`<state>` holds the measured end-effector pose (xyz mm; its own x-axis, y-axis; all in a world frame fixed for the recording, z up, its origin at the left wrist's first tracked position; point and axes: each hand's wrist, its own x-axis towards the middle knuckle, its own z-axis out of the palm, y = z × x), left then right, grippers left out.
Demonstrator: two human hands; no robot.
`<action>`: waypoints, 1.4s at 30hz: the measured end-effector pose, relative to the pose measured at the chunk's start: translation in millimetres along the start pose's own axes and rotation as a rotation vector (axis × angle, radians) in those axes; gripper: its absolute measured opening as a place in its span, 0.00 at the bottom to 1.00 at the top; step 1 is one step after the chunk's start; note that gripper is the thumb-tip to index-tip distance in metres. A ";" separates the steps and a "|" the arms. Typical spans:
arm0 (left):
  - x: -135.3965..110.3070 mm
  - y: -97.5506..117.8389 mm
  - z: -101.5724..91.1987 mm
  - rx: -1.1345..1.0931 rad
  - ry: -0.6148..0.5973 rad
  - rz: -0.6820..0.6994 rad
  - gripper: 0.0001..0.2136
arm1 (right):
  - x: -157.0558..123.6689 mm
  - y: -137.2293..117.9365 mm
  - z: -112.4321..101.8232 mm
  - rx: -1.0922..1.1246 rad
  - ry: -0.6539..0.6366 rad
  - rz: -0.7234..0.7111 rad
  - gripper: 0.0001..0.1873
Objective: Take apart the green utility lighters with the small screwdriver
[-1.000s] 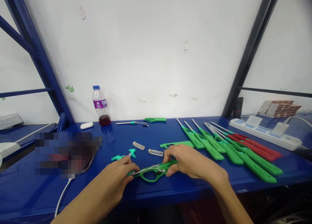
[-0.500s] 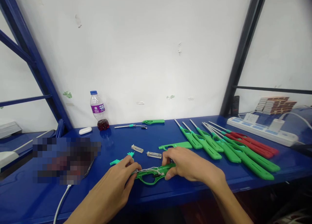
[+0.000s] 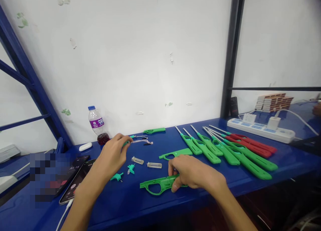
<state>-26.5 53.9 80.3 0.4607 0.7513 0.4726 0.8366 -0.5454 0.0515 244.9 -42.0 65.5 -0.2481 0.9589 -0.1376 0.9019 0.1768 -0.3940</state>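
My right hand (image 3: 190, 173) presses down on the right end of a green lighter shell half (image 3: 157, 184) lying near the front edge of the blue bench (image 3: 155, 204). My left hand (image 3: 112, 155) is raised further back, fingers pinched on a thin metal tube with a wire (image 3: 140, 141) that points right. A second green shell half (image 3: 175, 153) lies just behind my right hand. Two clear small tubes (image 3: 137, 160) (image 3: 154, 165) and two teal trigger pieces (image 3: 130, 168) (image 3: 116, 176) lie between my hands.
Several finished green and red long lighters (image 3: 225, 150) lie in a row to the right. A white power strip (image 3: 260, 130) and stacked boxes (image 3: 273, 102) are at the far right. A bottle (image 3: 96, 124), a white case (image 3: 85, 146), a phone (image 3: 75, 182) and a green part (image 3: 154, 130) sit left and behind.
My left hand has left the green shell and lifted back and left, carrying the metal tube and wire out of it. My right hand stays on the shell. The view has turned left.
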 end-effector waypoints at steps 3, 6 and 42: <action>49.4 -19.7 13.1 0.045 -0.078 -0.039 0.10 | 0.3 0.4 0.1 -0.008 0.016 -0.015 0.16; 83.4 -41.7 38.5 0.060 -0.202 -0.066 0.15 | 1.3 2.3 1.3 -0.003 0.029 -0.038 0.15; -56.7 40.5 59.3 -0.133 -0.164 0.222 0.18 | 40.5 75.8 -0.1 -0.014 0.196 0.062 0.19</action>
<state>-1.1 11.3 3.5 0.6788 0.6522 0.3374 0.6688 -0.7388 0.0829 303.3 10.3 30.2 -0.1196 0.9927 0.0183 0.9185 0.1176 -0.3775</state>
